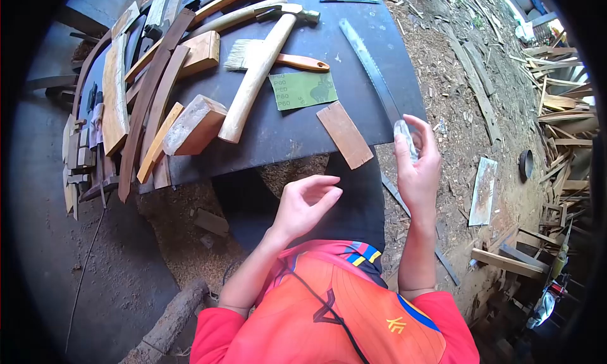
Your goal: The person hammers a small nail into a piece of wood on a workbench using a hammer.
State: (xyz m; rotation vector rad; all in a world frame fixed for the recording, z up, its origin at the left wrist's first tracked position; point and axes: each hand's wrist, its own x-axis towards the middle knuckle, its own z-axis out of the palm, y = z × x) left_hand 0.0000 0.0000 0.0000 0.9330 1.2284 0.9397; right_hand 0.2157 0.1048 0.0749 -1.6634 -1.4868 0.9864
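Note:
My right hand (420,174) grips a thin hand saw blade (370,64) by its wrapped, whitish handle end, at the table's right front corner. The toothed blade points away from me over the table top. My left hand (306,206) is held in front of the table edge with its fingers curved and the thumb apart, holding nothing. Nearest to both hands, a small flat piece of brown wood (344,135) lies partly over the edge. Behind it is a green sheet of sandpaper (303,91) printed P60.
On the dark table (253,152) lie a hammer (258,79), a paintbrush (305,62), a pen (349,0) and a wooden block (197,125). Several wood strips (155,92) are piled at the left. Wood shavings and a pale board (483,192) cover the floor at right, beside scrap wood (569,111).

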